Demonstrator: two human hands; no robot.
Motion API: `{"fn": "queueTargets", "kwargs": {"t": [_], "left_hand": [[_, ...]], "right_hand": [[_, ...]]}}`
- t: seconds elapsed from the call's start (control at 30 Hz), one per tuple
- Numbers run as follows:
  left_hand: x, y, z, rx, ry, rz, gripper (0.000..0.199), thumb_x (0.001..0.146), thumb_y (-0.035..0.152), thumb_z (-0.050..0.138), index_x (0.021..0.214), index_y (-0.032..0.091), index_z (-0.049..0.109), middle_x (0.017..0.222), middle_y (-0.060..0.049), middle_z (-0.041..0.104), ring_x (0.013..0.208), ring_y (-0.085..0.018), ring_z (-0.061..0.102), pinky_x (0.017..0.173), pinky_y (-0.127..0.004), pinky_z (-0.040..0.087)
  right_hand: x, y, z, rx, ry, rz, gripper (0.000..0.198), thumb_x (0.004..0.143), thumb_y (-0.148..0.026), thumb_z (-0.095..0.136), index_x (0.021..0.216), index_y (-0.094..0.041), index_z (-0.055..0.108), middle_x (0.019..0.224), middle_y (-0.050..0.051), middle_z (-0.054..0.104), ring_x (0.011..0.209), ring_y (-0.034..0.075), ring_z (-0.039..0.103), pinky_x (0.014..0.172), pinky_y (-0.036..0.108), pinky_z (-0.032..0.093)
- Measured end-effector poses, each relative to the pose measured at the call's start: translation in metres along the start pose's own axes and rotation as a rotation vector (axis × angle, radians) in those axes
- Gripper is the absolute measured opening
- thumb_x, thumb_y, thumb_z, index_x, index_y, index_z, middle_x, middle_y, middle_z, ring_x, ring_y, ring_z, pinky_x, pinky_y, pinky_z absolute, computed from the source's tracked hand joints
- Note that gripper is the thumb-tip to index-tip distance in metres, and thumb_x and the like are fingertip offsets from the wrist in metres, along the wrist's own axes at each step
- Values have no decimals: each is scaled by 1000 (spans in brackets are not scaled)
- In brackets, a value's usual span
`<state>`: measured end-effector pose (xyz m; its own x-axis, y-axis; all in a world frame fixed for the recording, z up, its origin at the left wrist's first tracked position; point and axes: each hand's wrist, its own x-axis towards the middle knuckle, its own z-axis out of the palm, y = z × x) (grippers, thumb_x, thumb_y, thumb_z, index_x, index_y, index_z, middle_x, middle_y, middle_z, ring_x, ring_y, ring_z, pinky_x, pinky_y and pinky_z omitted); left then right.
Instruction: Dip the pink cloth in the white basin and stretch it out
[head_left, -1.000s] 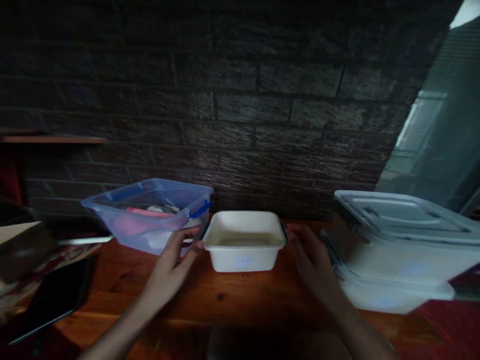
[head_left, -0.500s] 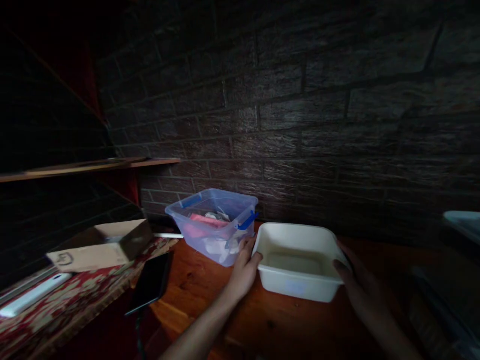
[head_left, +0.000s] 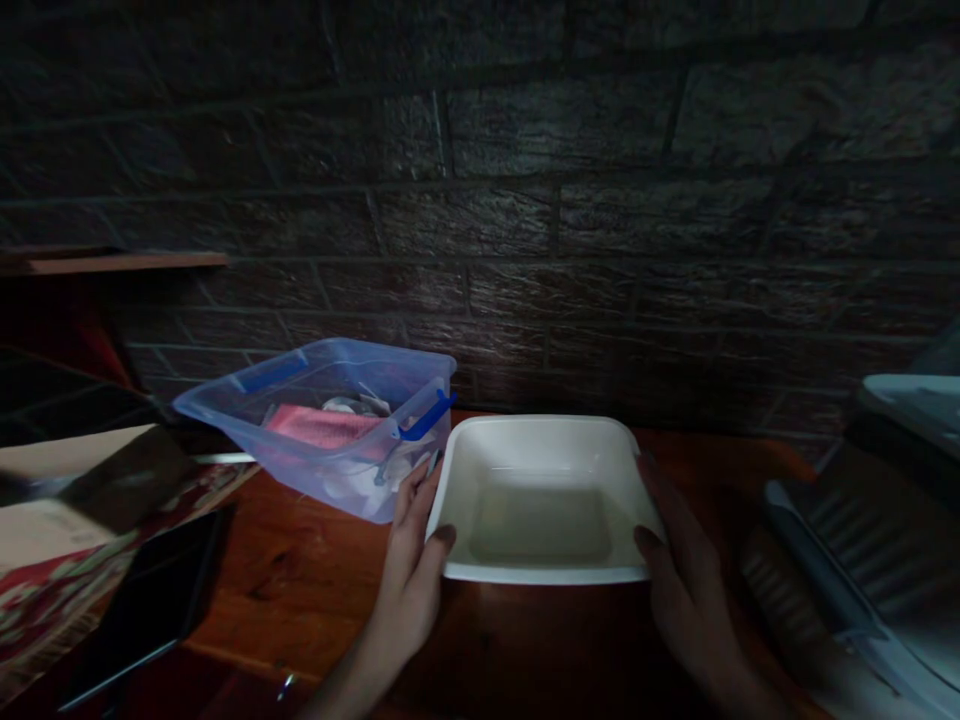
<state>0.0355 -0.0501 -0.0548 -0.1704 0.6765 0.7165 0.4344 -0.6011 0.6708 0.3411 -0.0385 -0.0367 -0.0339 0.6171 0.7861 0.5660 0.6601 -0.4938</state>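
I hold the white tub (head_left: 541, 500) by both side rims, left hand (head_left: 411, 560) and right hand (head_left: 679, 575) clamped; I'd keep it level, clear of the blue bin (head_left: 330, 425) at the table's (head_left: 300, 570) back edge.

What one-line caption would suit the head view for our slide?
Both hands, left and right, grip a white tub on a wooden table, beside a blue bin.

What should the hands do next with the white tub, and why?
Probably lift the white tub a little and draw it toward the person. The left hand and right hand grip its two sides, thumbs over the rim, and it looks empty, so it should come up easily. The blue bin sits close on its left.
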Motion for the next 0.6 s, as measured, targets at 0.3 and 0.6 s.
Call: {"fn": "queueTargets", "kwargs": {"t": [0.3, 0.6], "left_hand": [[11, -1, -5, 34, -54, 4, 49, 100, 33, 47, 148, 23, 51, 154, -6, 38, 147, -25, 32, 126, -45, 22], [30, -14, -7, 68, -89, -78, 52, 101, 52, 48, 148, 31, 49, 152, 0, 47, 142, -23, 41, 124, -42, 26]], "right_hand": [[4, -3, 1, 33, -9, 38, 56, 105, -38, 46, 159, -34, 35, 162, -2, 34, 150, 16, 32, 127, 38, 25], [11, -2, 3, 78, -28, 59, 51, 107, -36, 40, 158, -33, 37, 162, -3, 31, 150, 11, 29, 128, 30, 22]]}}
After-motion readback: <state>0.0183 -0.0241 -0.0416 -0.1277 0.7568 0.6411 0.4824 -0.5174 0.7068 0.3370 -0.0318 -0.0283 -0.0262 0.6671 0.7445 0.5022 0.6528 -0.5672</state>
